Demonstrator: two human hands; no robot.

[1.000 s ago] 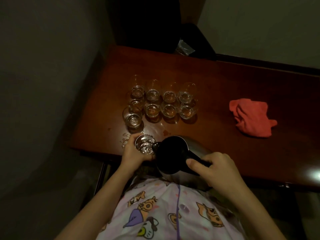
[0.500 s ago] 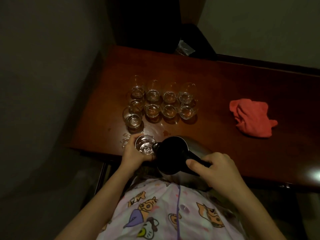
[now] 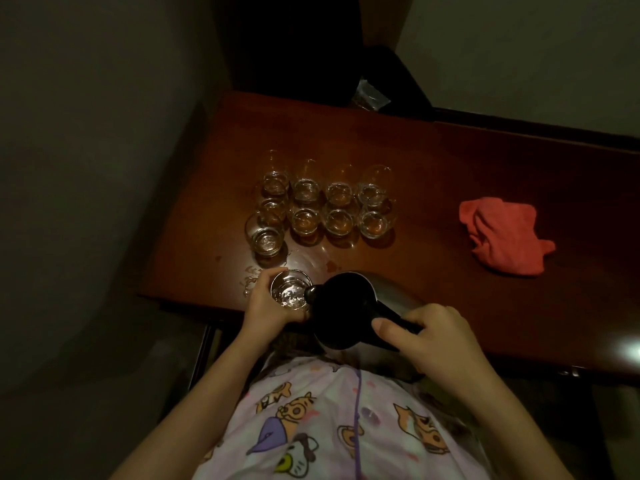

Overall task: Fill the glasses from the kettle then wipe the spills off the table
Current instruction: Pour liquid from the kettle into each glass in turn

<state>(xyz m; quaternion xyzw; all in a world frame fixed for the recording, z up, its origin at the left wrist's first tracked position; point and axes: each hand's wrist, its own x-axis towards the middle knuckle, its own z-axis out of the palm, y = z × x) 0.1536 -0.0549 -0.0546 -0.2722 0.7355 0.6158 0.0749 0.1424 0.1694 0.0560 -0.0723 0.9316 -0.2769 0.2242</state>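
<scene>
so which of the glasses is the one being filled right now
The glass held in the left hand at the table's near edge, under the kettle's spout. All the other glasses stand untouched in a cluster further back.

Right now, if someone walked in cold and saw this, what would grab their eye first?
Probably the pour at the table's near edge: the right hand tips a dark kettle by its handle, spout at a small glass gripped by the left hand. Behind it, a cluster of glasses stands in rows on the wooden table. To the right lies a crumpled red cloth.
</scene>
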